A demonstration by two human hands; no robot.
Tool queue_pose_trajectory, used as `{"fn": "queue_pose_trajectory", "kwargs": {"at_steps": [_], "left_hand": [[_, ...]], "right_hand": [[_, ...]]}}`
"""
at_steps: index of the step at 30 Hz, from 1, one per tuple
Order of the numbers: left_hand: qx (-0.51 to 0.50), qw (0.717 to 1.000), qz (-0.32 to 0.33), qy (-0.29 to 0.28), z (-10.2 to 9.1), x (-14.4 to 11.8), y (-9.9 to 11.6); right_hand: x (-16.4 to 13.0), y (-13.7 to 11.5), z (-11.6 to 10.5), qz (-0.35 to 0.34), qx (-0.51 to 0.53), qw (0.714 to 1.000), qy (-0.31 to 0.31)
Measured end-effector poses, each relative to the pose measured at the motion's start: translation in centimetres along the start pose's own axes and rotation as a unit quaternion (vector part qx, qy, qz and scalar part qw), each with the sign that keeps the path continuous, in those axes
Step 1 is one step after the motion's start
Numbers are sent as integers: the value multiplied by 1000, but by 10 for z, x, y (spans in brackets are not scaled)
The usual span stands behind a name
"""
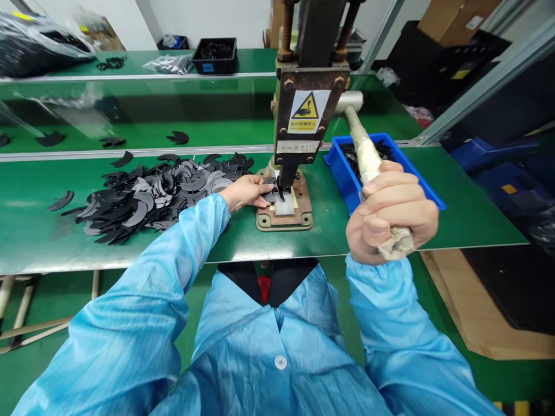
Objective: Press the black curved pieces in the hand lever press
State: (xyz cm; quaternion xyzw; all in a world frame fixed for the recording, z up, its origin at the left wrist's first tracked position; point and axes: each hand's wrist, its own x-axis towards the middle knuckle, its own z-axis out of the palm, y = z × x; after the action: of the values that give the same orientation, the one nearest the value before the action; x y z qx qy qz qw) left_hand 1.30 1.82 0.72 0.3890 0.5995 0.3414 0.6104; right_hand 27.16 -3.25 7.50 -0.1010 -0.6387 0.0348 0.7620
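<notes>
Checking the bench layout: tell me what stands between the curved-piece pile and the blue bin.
In the head view, the lever press stands between them, with the left hand at its base holding a dark piece.

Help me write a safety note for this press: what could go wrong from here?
The left hand holds a dark piece close to the ram, so that hand might be pinched if the right hand pulls the lever down. The left sleeve, beside the heap of pieces, might sweep some aside.
</notes>
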Motion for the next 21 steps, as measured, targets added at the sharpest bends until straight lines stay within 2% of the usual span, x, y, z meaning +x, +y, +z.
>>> {"fn": "queue_pose_trajectory", "kwargs": {"at_steps": [3, 7, 10, 13, 16, 17, 19, 21], "left_hand": [[-7, 1000, 13, 7, 5, -5, -1], [-24, 998, 47, 27, 11, -22, -4], [-33, 996, 88, 11, 8, -45, -9], [-36, 990, 133, -17, -1, -74, -14], [-28, 986, 157, -44, -7, -102, -16], [-24, 985, 161, -52, -8, -110, -16], [-14, 984, 167, -67, -9, -121, -17], [-1, 984, 163, -77, -8, -128, -20]], "right_hand": [[33, 1, 9, -9, 28, 1000, 3], [90, 7, 14, 2, 45, 998, -42], [97, 19, 9, 51, 9, 997, -50], [50, 30, 1, 121, -16, 992, -32], [-24, 23, -2, 238, -19, 960, -147], [-46, 16, -1, 289, -20, 933, -213], [-78, -3, 3, 312, -16, 908, -278], [-91, -20, 9, 312, -18, 892, -326]]}}
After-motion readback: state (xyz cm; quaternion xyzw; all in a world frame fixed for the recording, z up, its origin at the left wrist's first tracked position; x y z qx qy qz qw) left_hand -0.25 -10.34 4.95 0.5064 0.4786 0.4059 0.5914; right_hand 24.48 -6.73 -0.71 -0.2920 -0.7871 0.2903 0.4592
